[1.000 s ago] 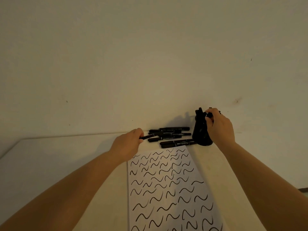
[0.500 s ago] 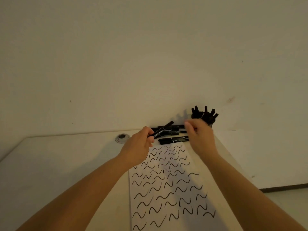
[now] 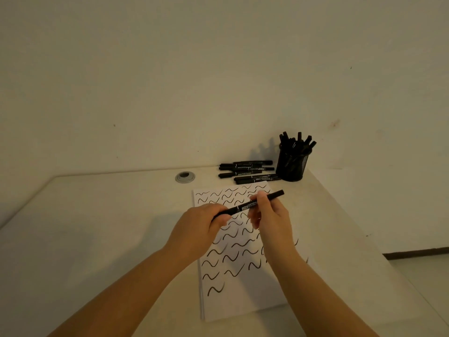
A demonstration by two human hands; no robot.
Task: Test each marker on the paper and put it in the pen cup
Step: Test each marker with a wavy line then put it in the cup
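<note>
A black marker (image 3: pixel 245 206) is held above the white paper (image 3: pixel 243 283), slanting up to the right. My left hand (image 3: pixel 198 229) grips its lower left end. My right hand (image 3: pixel 269 217) pinches it near the right end, with the cap still on. The paper carries several black wavy test strokes. At the table's back right stands a black mesh pen cup (image 3: pixel 291 164) with several markers sticking out. To its left, several black markers (image 3: pixel 247 171) lie in a pile along the wall.
A round grey cable grommet (image 3: pixel 185 177) is set in the white table (image 3: pixel 92 227) near the back edge. The table's right edge runs diagonally beside the paper, with floor beyond. A plain wall stands right behind the cup.
My left hand lifted a marker from the pile and drew it back over the paper. My right hand left the cup and took hold of the same marker.
</note>
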